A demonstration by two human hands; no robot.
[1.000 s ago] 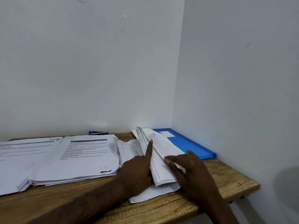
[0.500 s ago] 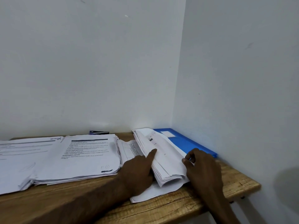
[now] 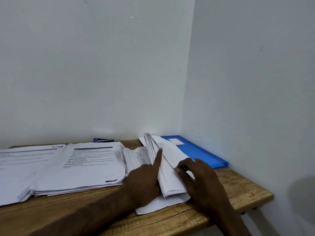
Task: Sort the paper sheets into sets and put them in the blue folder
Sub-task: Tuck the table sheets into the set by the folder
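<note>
A loose pile of paper sheets (image 3: 170, 178) lies at the right of the wooden table, partly over the blue folder (image 3: 201, 155) in the corner. Several upper sheets of the pile stand tilted up. My left hand (image 3: 144, 181) rests beside them with its index finger straight against the raised sheets. My right hand (image 3: 202, 183) lies on the pile's right side, thumb and fingertips pinching the top sheet near its middle. Two more stacks of printed sheets, one (image 3: 92, 164) and another (image 3: 22, 169), lie to the left.
The wooden table (image 3: 238, 188) sits in a corner, with white walls behind and to the right. A small dark stapler (image 3: 103, 139) lies against the back wall. The table's right end stops just past the folder.
The sheets that lay spread open half a second ago now stand tilted up again. My right hand moved left from the pile's right edge onto the top sheet, and my left index finger rose.
</note>
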